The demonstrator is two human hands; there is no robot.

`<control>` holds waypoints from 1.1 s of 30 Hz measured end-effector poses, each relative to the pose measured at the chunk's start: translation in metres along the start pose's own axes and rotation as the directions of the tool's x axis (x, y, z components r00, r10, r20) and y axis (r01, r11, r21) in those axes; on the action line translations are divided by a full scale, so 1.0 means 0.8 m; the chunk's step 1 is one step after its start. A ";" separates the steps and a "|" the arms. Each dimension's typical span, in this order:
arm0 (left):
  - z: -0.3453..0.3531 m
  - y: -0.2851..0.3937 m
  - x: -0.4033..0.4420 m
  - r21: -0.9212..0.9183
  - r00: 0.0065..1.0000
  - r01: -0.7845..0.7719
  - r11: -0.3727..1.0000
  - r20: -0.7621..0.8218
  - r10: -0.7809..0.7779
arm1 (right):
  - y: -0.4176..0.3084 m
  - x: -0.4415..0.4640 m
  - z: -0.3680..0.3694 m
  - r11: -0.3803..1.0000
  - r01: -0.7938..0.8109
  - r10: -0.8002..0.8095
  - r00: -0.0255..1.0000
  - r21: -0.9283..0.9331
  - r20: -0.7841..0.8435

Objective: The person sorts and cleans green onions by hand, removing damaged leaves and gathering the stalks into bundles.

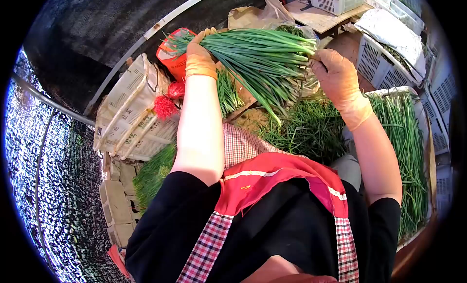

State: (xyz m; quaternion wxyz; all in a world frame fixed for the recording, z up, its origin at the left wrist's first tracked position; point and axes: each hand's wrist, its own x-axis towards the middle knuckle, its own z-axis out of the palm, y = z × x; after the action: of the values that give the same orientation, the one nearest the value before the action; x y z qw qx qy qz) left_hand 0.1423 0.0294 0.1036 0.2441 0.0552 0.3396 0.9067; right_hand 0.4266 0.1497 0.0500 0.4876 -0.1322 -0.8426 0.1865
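A thick bunch of long green chives stretches across between my two hands, leaf tips at the left and pale stem ends at the right. My left hand, in an orange rubber glove, is wrapped round the leafy end; part of its fingers are behind the leaves. My right hand, gloved the same way, is closed at the stem ends, with thumb and fingers pinching there. A few stems hang loose below the bunch. Beneath it, a smaller bunch of chives lies near my left forearm.
Loose greens are heaped in front of me. A lined crate of chives stands at my right, and a white crate beyond it. On the left are a tilted pale crate, a red-orange bag and a red pompom.
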 end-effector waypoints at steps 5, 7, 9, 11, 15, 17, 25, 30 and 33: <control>-0.008 -0.007 0.010 0.007 0.999 0.051 0.999 0.003 -0.051 | 0.028 -0.024 -0.019 0.989 -0.145 0.145 0.988 -0.001 0.053; -0.007 -0.007 0.009 -0.015 0.999 0.046 0.999 0.014 -0.046 | 0.081 -0.061 -0.036 0.781 -0.390 0.450 0.893 0.489 -0.007; -0.012 -0.002 0.015 -0.029 0.999 0.042 0.999 0.023 -0.041 | 0.160 -0.113 -0.034 0.407 -0.466 0.695 0.716 0.786 0.065; -0.020 0.005 0.033 -0.009 0.999 0.019 1.000 0.041 -0.019 | 0.134 -0.123 -0.051 0.495 -0.430 0.867 0.306 -0.755 0.394; -0.025 0.006 0.038 -0.037 0.999 0.023 0.999 0.033 -0.022 | 0.049 -0.064 -0.017 0.711 -0.614 0.518 0.787 0.343 0.334; -0.028 0.010 0.035 -0.039 0.995 0.046 0.998 0.086 -0.043 | -0.006 -0.012 -0.024 0.546 -0.678 0.516 0.735 0.493 0.439; -0.033 -0.015 0.015 -0.039 0.981 0.037 0.999 0.192 -0.029 | -0.033 0.000 0.026 0.157 -0.523 0.445 0.795 0.838 0.412; -0.036 -0.026 0.024 -0.090 0.974 0.040 0.995 0.227 -0.019 | -0.017 -0.017 0.033 0.483 -0.341 0.393 0.908 0.806 0.148; -0.043 -0.031 0.029 -0.104 0.930 0.023 0.994 0.366 0.017 | -0.007 -0.026 0.037 0.618 -0.262 0.347 0.937 0.741 0.043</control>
State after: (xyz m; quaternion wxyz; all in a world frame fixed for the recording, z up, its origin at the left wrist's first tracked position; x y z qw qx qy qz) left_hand 0.1229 0.0361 0.0597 0.3071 0.2096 0.2393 0.8969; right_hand 0.4104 0.1306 0.0229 0.5036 -0.0749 -0.6334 0.5828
